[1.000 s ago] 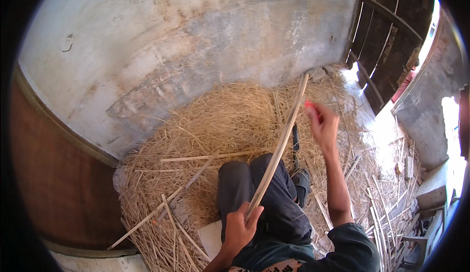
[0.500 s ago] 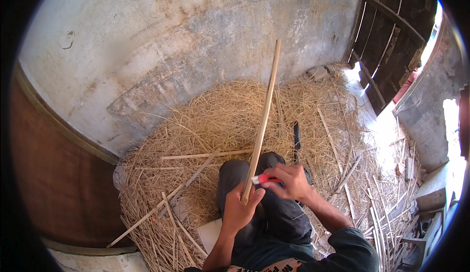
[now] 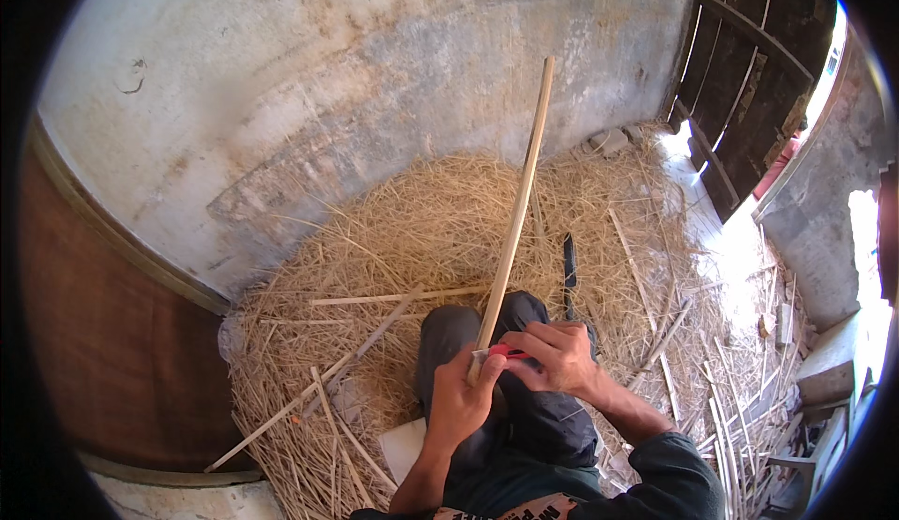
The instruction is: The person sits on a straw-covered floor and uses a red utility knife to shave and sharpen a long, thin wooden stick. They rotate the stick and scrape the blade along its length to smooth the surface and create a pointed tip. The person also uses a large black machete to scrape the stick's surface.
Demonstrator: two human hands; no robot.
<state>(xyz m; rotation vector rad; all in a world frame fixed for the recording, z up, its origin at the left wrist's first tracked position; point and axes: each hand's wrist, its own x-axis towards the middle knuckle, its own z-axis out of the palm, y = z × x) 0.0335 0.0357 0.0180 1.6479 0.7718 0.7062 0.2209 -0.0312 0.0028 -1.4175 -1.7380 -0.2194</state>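
Left hand grips the lower end of the long bamboo strip rising over the straw pile, while the right hand, closed on a red-handled tool beside it, should work steadily, fingers clear.

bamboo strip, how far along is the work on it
Done, apparently: many straw-like shavings and several split sticks lie around. In hand: left hand grips the bamboo strip at its lower end, right hand holds a red tool against it. Left: cannot tell from this view.
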